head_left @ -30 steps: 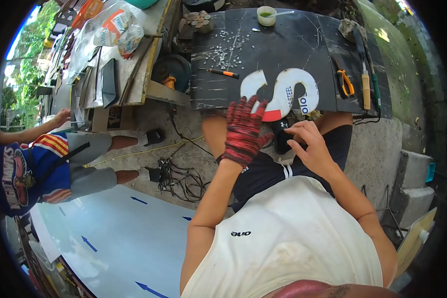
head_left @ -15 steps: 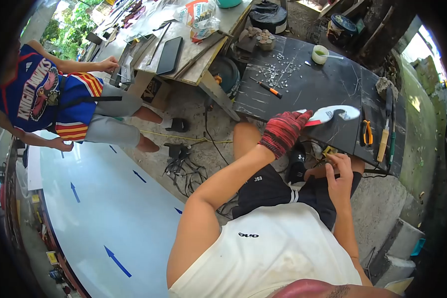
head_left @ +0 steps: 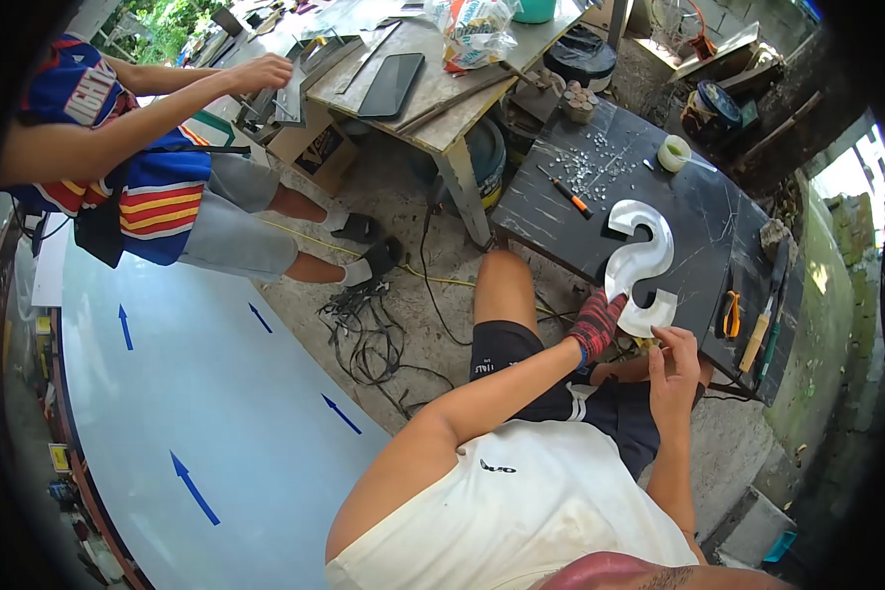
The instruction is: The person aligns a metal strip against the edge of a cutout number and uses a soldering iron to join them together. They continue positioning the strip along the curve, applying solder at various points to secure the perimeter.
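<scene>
A shiny silvery metal letter (head_left: 649, 258), curved like a backward S, is tilted up over the near edge of the black marbled table (head_left: 693, 211). My left hand (head_left: 597, 323), in a red and black knit glove, grips its lower left side. My bare right hand (head_left: 673, 369) is at the letter's lower end, fingers bent and fingertips right at the edge, with thumb and index finger apart. Beyond the letter lie an orange and black screwdriver-like tool (head_left: 564, 191) and many small silvery bits (head_left: 592, 169).
Orange-handled pliers (head_left: 731, 315) and a wooden-handled tool (head_left: 754, 342) lie at the table's right. A small tub (head_left: 674, 153) stands at the back. On the left, a person (head_left: 157, 187) works at another table holding a phone (head_left: 391, 87). Cables (head_left: 374, 339) cover part of the floor.
The metal letter has turned from nearly edge-on to showing its full curved shape. My left hand has come lower and nearer my right hand. The other person's arm has swung forward.
</scene>
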Motion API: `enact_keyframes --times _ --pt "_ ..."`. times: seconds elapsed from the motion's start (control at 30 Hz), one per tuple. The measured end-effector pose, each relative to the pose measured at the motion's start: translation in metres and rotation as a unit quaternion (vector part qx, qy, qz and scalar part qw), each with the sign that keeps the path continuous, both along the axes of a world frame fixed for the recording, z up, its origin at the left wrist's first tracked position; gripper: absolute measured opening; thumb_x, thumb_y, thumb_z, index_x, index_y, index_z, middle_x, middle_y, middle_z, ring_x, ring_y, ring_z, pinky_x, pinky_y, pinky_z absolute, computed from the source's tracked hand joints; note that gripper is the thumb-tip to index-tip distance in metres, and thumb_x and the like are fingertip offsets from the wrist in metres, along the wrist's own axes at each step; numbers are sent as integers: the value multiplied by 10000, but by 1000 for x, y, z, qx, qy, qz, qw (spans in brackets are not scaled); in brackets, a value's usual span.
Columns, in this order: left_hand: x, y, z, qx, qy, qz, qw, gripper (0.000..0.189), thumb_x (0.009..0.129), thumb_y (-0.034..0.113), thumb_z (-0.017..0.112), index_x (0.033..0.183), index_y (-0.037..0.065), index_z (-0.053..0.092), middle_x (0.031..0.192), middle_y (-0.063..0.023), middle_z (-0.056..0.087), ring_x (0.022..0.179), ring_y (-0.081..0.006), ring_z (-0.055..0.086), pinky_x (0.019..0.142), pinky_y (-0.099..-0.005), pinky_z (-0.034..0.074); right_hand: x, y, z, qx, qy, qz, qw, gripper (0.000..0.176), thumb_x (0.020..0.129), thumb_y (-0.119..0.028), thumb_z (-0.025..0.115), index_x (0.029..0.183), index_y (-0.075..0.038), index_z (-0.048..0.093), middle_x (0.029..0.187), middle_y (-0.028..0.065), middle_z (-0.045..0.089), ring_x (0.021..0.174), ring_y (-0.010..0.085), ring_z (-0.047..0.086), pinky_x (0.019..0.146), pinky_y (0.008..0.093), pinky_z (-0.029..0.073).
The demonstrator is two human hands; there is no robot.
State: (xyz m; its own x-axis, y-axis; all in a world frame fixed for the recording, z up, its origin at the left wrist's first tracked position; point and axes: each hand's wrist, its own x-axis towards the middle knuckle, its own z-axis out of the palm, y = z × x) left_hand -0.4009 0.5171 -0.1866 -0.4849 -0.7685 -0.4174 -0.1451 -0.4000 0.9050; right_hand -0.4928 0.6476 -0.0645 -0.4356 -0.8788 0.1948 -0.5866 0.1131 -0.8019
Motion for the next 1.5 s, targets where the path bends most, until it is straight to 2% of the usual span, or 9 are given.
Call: enact_keyframes --times 0.13,0.37,0.5,0.53,0.67,1.13,1.23,1.4,1.5 --pt "-5 4 -25 10 -1 -119 993 400 1046 396 593 1150 11 624 832 -145 694 573 -249 681 606 -386 559 8 -12 3 1 7 10 1000 231 949 -89 678 1169 -22 703 1125 127 626 997 256 590 857 337 471" --pt "31 -54 18 -266 -292 -470 789 380 981 443 655 1104 84 680 897 -162 724 878 -353 707 770 -421 560 17 -26 5 15 51 41 998 216 957 -62 661 1162 -4 697 1138 113 626 992 220 599 857 314 477" --pt "80 -163 108 -390 174 -94 899 223 1014 201 616 1211 115 675 1053 -110 710 969 -311 711 872 -398 573 23 -33 1 49 9 29 998 221 927 -82 693 1136 -15 709 1104 148 636 1035 315 606 908 392 473" --pt "97 -196 168 -638 -10 13 770 222 1026 164 601 1232 97 651 1051 -111 722 965 -266 713 881 -394 569 24 -35 1 51 -3 36 998 225 921 -73 692 1137 -13 709 1103 149 635 1037 318 604 904 396 477" --pt "111 -326 234 -621 -93 253 736 711 937 409 727 1474 30 455 1432 -233 539 1287 -385 572 1087 -444 467 31 -49 1 51 -19 67 996 237 903 -51 692 1136 -10 710 1099 151 634 1042 328 600 893 401 486" --pt "77 -485 211 -463 -138 -171 859 575 1085 539 371 1189 105 734 1244 -79 724 973 -270 704 912 -366 560 17 -81 -8 75 4 123 990 227 895 -9 703 1121 0 713 1101 148 630 1020 317 579 844 381 510" --pt "87 -515 215 -285 27 169 943 394 1068 376 519 1092 11 666 1002 -137 733 738 -225 723 705 -333 634 15 -89 -4 83 -13 120 989 227 900 -1 702 1126 2 712 1106 146 624 1019 299 578 763 353 554" --pt "100 -569 196 -158 -65 208 963 462 1060 316 547 1497 213 441 1409 -190 568 869 -301 734 659 -383 659 9 -101 -10 93 -45 117 988 232 899 8 703 1132 7 707 1106 146 618 1029 289 576 700 334 582" --pt "129 -739 62 -525 -254 -16 812 479 1040 345 598 1466 178 457 1445 -184 539 958 -315 728 683 -377 659 6 -106 -11 96 -37 120 987 232 893 8 706 1125 6 709 1106 147 624 1032 296 577 732 346 574"
